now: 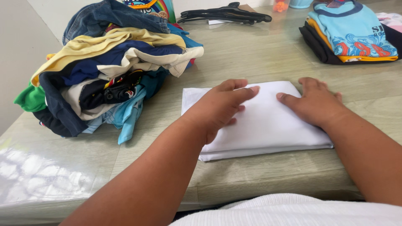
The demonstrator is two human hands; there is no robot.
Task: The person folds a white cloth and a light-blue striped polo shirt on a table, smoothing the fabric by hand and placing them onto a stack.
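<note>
From the head camera, looking down: a white garment, folded into a neat flat rectangle, lies at the centre of the frame on the pale wood-grain table. Both hands rest on top of it. The left hand lies palm down across the left half, fingers stretched out flat and close together, gripping nothing. The right hand presses on the right half in the same way — open, flat, thumb pointing towards the other hand, nothing held.

As far as I can judge, this piece is all but finished: the edges line up, the layers sit square, and the hands look to be smoothing it rather than making a fold.

At the upper right of the frame sits a stack of folded clothes — a light blue printed shirt on top, orange and black layers beneath — which reads as the work already done. At the upper left a heap of unfolded clothes is piled high: denim, yellow, navy, cream, green and pale blue pieces tumbled together. That heap is far larger than the folded stack, so most of the sorting seems left to do.

Black hangers lie at the top centre, well apart from the hands.
</note>
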